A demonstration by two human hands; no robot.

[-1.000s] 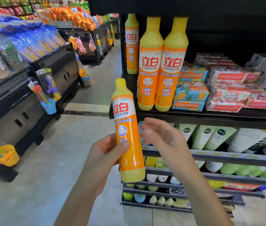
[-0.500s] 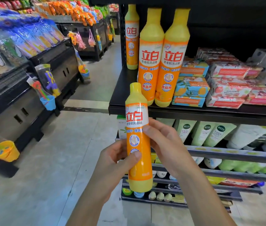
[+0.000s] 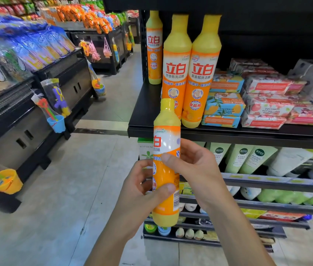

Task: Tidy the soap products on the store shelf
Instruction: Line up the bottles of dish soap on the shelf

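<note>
I hold a small orange-and-yellow dish soap bottle [image 3: 166, 169] upright in front of the black shelf [image 3: 247, 134]. My left hand [image 3: 142, 191] grips its lower half, thumb across the front. My right hand [image 3: 194, 166] holds its middle from the right, thumb on the label. The label is turned partly away to the left. On the shelf behind stand two large matching bottles [image 3: 190, 73] and one small bottle [image 3: 154, 48] further back at the left.
Stacked soap boxes [image 3: 223, 104] and pink soap packs [image 3: 270, 104] fill the shelf to the right. Green tubes [image 3: 247, 158] hang on the lower shelf. Snack displays [image 3: 27, 54] with hanging toy buckets line the aisle at the left, across grey floor.
The bottle moved right and up toward the shelf edge. It has been rotated, so its label faces more to the left. My right hand now holds it with the thumb in front.
</note>
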